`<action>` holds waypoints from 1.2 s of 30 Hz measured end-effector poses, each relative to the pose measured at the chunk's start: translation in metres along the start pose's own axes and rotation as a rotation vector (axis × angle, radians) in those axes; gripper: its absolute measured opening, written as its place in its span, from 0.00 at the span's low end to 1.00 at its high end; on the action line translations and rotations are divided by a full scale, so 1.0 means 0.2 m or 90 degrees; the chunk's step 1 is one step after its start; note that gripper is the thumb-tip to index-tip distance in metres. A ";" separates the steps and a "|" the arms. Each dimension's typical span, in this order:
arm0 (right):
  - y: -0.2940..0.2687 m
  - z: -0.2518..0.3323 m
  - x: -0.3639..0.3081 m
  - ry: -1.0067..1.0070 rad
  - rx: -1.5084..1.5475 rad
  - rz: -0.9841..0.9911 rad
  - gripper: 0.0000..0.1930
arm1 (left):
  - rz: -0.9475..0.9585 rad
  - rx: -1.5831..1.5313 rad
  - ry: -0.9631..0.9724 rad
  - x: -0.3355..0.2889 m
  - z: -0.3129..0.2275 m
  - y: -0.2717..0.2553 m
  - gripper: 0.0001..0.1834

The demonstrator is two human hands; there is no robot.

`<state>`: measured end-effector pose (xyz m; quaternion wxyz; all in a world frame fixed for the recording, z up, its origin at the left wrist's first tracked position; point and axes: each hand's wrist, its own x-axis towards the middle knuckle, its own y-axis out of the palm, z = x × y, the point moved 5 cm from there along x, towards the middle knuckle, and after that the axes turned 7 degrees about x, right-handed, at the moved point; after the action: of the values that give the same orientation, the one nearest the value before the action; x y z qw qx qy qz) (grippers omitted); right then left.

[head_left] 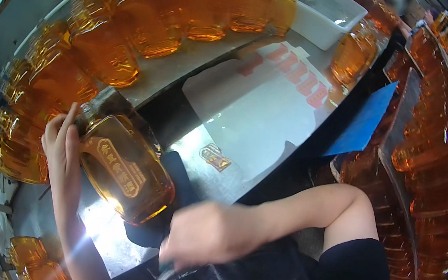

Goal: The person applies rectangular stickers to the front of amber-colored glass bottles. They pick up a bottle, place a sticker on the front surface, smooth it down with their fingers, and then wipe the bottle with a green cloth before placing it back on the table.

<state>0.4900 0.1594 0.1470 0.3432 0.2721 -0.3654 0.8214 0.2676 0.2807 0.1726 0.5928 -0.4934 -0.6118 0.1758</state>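
A clear flat bottle (127, 169) of amber liquid lies tilted in front of me on a dark rest, its broad face up. That face bears a gold-framed label (118, 168). My left hand (64, 142) is at the bottle's neck end, holding it with the fingers along the neck and shoulder. Close to the bottle's base, my right hand (201, 235) is curled closed and smeared by motion. Something small and dark greenish shows under its fingers, too blurred to name. A small loose gold label (214, 157) lies on the metal table.
Amber bottles (103, 55) stand in a curved row along the table's far and left edge. A pale sheet (258, 107) carries several red labels. Beyond are a white tub (325, 22) and another bottle (354, 55). Bottles (434, 166) in rows with dividers fill the right side, beside a blue board (362, 123).
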 end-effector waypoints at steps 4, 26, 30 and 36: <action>-0.30 -0.14 -0.30 0.402 0.055 -0.171 0.09 | -0.044 0.166 0.215 0.16 0.06 0.07 0.11; -1.46 -0.56 -0.97 0.861 -0.724 -0.277 0.12 | -0.205 0.516 -0.222 -1.01 1.06 -1.07 0.14; -1.53 -0.77 -1.04 0.895 -0.714 -0.175 0.12 | -0.212 0.380 -0.264 -0.91 0.98 -0.74 0.14; -1.59 -0.89 -0.91 0.817 -0.693 -0.178 0.13 | -0.140 0.434 -0.309 -0.81 0.93 -0.51 0.14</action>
<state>0.8093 0.3915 0.0461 0.6652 -0.4061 -0.4071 0.4762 0.0292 0.1721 0.1205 0.5759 -0.1455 -0.6896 0.4143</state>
